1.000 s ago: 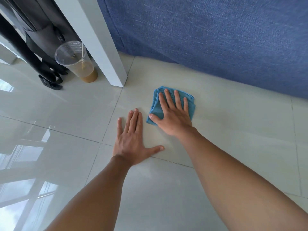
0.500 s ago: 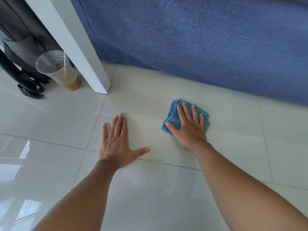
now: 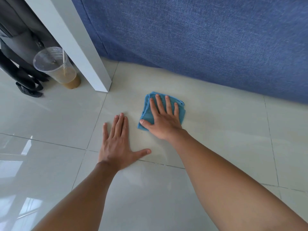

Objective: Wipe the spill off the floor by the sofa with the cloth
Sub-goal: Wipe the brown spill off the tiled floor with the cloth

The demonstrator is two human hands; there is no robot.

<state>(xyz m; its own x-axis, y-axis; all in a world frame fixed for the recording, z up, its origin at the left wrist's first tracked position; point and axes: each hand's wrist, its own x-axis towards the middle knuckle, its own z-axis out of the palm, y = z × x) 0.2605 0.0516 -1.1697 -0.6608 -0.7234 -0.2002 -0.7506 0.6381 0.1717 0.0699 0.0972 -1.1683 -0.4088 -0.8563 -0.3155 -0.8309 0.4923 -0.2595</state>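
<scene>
A folded blue cloth (image 3: pixel 146 114) lies on the pale tiled floor (image 3: pixel 225 130), just in front of the blue fabric sofa (image 3: pixel 200 39). My right hand (image 3: pixel 162 120) presses flat on the cloth with its fingers spread, covering most of it. My left hand (image 3: pixel 116 142) rests palm down on the tile a little to the cloth's left, fingers apart and holding nothing. I cannot make out a distinct spill on the glossy tile around the cloth.
A white furniture leg (image 3: pixel 80 47) stands on the floor at the upper left. Beside it is a clear plastic cup (image 3: pixel 56 67) with a straw and some brown drink. A black bag with straps (image 3: pixel 20 47) sits behind the cup.
My right hand slid the cloth to the right, away from my left hand, then back left to lie close to it. My left hand stayed planted.
</scene>
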